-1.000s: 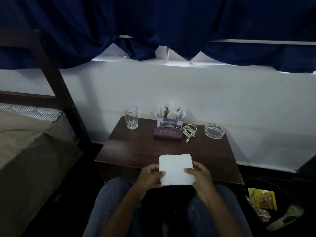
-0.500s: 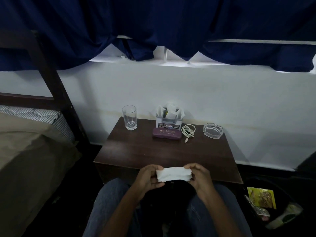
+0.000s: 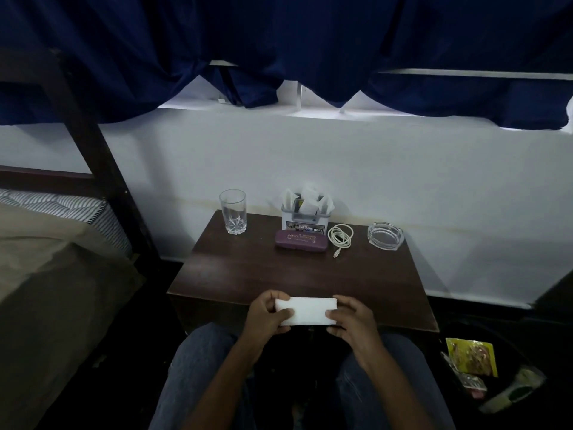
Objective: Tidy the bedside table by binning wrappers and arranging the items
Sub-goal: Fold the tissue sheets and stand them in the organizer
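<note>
Both hands hold a folded white napkin (image 3: 305,310) over the front edge of the bedside table (image 3: 248,274), just above the person's lap. Left hand (image 3: 268,315) grips the napkin's left end, thumb on top, fingers curled under. Right hand (image 3: 350,321) grips the right end the same way, thumb on the top face. The napkin is a flat strip, long side running left to right, level.

At the back of the table, left to right:
- Clear glass (image 3: 233,211), upright, back left corner.
- White holder (image 3: 305,212) stuffed with white paper pieces, back centre.
- Purple case (image 3: 301,244) lying flat just in front of the holder, touching or nearly touching it; can't tell which.
- Coiled white cable (image 3: 340,237) just right of the case, plug end pointing toward the front.
- Glass ashtray (image 3: 385,235), back right.

The middle of the tabletop is bare dark wood.

On the floor right of the table is a dark bin (image 3: 524,361) with a yellow wrapper (image 3: 471,356) and other wrappers inside. Left of the table is a bed (image 3: 46,274) with a tan cover. Above the table is a white wall and a dark blue curtain (image 3: 279,41).
</note>
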A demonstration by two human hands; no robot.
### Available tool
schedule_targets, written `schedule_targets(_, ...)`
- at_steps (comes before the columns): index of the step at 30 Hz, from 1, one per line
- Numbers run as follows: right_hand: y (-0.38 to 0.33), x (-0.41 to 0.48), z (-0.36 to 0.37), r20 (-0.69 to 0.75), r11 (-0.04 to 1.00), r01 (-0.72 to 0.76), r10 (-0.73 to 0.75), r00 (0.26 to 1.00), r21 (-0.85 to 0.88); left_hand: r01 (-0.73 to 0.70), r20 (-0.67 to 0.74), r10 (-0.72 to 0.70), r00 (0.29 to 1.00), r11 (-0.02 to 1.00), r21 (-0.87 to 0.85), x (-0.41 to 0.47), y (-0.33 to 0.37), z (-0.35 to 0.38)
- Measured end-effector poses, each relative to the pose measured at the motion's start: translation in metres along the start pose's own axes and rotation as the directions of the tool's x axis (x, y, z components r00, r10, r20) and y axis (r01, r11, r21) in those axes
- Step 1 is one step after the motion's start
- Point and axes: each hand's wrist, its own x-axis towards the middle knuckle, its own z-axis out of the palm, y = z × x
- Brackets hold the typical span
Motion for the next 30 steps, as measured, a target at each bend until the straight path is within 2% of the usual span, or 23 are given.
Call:
schedule_targets(2, 0.003, 0.004, -0.001, -0.058, 0.998, 0.017, -0.021, 0.998, -0.057, -0.069, -0.03, 0.071, 0.997, 0.995, 0.066, 0.003, 0.0, 0.0)
schedule_targets(6, -0.005, 0.022, 0.002, -0.132, 0.995, 0.09, -0.097, 0.987, -0.052, -0.165, -0.082, 0.179, 0.98, 0.975, 0.151, 0.024, 0.01, 0.001)
schedule_targets(9, -0.03, 0.043, 0.009, -0.128, 0.979, 0.177, -0.188, 0.974, -0.097, -0.163, -0.145, 0.167, 0.975, 0.986, 0.044, 0.047, 0.021, 0.001)
schedule_targets(12, -0.071, 0.078, 0.02, -0.117, 0.915, 0.317, -0.353, 0.928, -0.249, -0.153, -0.208, 0.143, 0.968, 0.988, -0.036, 0.075, 0.028, 0.0)
schedule_targets(14, -0.103, 0.107, 0.03, -0.124, 0.809, 0.398, -0.491, 0.862, -0.432, -0.123, -0.196, 0.114, 0.974, 0.992, -0.037, 0.091, 0.032, 0.0)
schedule_targets(17, -0.146, 0.143, 0.048, -0.034, 0.52, 0.448, -0.679, 0.733, -0.727, -0.111, -0.142, 0.109, 0.984, 0.994, -0.004, 0.111, 0.033, 0.001)
schedule_targets(20, -0.168, 0.172, 0.068, 0.094, 0.274, 0.405, -0.719, 0.689, -0.872, -0.11, -0.102, 0.113, 0.988, 0.993, 0.032, 0.126, 0.032, 0.0)
schedule_targets(23, -0.171, 0.193, 0.082, 0.273, 0.035, 0.4, -0.677, 0.683, -0.916, -0.088, -0.109, 0.091, 0.99, 0.996, 0.035, 0.139, 0.033, -0.003)
schedule_targets(26, -0.162, 0.208, 0.088, 0.372, -0.087, 0.409, -0.617, 0.694, -0.908, -0.064, -0.127, 0.066, 0.99, 0.998, 0.018, 0.146, 0.037, -0.006)
schedule_targets(30, -0.151, 0.218, 0.091, 0.402, -0.113, 0.416, -0.569, 0.718, -0.902, -0.049, -0.09, 0.047, 0.995, 0.999, -0.019, 0.144, 0.046, -0.004)
